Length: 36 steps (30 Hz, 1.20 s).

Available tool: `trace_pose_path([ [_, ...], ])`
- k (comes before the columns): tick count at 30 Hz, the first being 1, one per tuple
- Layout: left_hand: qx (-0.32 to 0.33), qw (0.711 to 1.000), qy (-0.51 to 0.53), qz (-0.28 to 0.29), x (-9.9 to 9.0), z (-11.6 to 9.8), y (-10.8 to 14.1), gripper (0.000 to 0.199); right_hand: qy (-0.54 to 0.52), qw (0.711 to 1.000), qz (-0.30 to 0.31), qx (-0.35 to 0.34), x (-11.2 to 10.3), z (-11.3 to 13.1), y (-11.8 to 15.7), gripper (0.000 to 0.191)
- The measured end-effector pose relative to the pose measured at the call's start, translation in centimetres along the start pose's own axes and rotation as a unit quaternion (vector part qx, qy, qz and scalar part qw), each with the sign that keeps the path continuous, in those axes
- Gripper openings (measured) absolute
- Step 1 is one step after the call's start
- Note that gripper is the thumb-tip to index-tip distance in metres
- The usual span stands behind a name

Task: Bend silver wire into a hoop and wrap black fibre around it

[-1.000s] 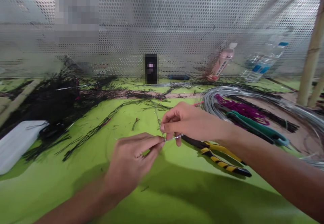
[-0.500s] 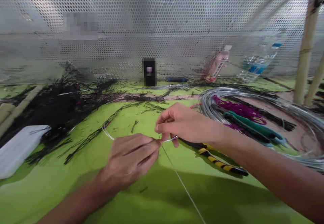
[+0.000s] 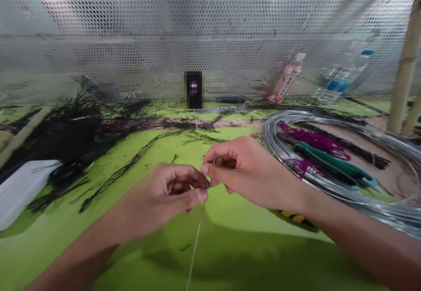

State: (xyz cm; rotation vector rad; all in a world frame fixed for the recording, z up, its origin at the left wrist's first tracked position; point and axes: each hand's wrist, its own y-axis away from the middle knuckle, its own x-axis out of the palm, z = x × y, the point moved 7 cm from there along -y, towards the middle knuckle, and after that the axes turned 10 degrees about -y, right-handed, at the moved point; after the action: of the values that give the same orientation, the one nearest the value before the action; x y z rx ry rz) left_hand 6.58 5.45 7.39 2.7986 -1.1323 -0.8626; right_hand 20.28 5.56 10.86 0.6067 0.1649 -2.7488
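Head view: green surface [image 3: 250,256], perforated metal wall [image 3: 164,15] across the far side.
Thin strand [image 3: 196,240]: from the near edge up between both hands.
Right hand [image 3: 253,172]: thumb and forefinger pinching the thin strand.
Left hand [image 3: 158,199]: curled, fingertips at the thin strand; cannot tell whether they grip.
Right side: wire coil [image 3: 270,134], bamboo pole [image 3: 404,72].
Left side: black fibres [image 3: 62,131], white block [image 3: 26,190].

Both hands [image 3: 246,168] are bare and slim-fingered, with a short left thumbnail [image 3: 201,194], and the forearms [image 3: 345,227] are bare too.
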Motion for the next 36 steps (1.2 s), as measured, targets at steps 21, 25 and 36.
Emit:
trace_pose_path([
  [21,0.141,0.929,-0.196,-0.280,-0.3,-2.6,1.6,0.014,-0.039,0.998,0.001,0.041,-0.1,-1.1,-0.5,0.017],
  [25,0.219,0.828,-0.350,-0.379,0.1,-4.3,3.2,0.015,-0.053,0.996,0.008,0.065,-0.1,-1.1,-0.5,0.017],
  [36,0.280,0.755,-0.436,-0.403,1.4,-5.2,4.5,0.011,-0.048,0.997,0.028,0.058,-0.8,0.2,-0.2,0.016],
])
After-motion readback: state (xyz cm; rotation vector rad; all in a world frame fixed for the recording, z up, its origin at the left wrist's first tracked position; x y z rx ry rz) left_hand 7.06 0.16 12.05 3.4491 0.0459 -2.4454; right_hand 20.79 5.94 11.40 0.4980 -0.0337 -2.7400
